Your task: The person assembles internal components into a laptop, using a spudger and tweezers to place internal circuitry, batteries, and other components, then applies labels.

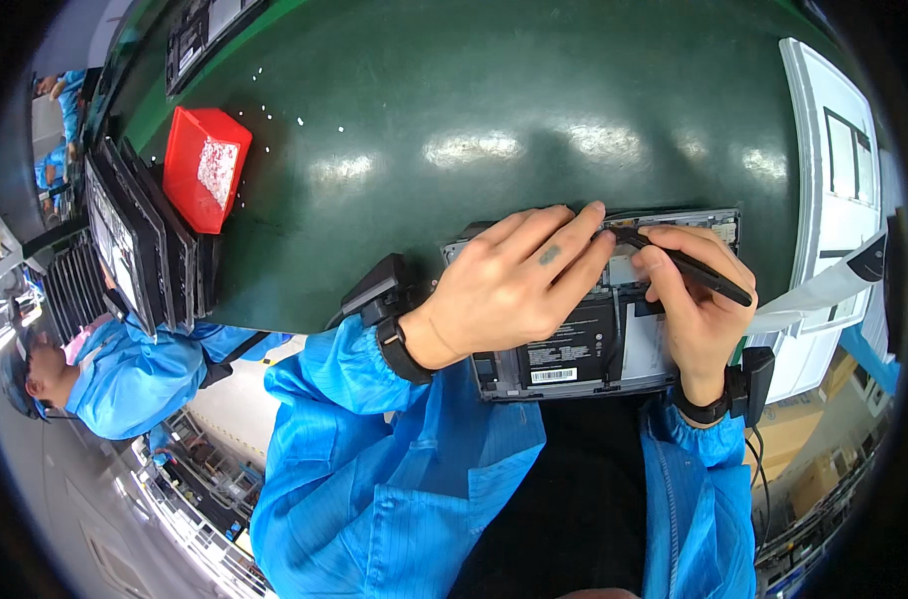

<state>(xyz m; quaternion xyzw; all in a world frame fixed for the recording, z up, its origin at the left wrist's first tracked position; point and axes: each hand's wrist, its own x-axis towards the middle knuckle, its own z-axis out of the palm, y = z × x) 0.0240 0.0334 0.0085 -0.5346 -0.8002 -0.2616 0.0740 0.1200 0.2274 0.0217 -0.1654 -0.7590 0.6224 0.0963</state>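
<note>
An opened laptop base (pixel 634 374) lies at the table's front edge, its inside facing up. A black battery (pixel 574 349) with a printed label fills part of its near side. My left hand (pixel 524 275) rests over the base's left and far part, fingers stretched out, with two fingertips down near the far edge. In my right hand (pixel 703 299) is a pair of black tweezers (pixel 708 275), slanted so that the tip points left, close to my left fingertips. What the tip touches is too small to make out.
A red bin (pixel 181 170) of small white pieces stands at the left, with white bits scattered beside it. Several dark laptop parts (pixel 145 240) lean behind it. White foam trays (pixel 813 150) stand at the right. A person in blue (pixel 145 379) works at the left.
</note>
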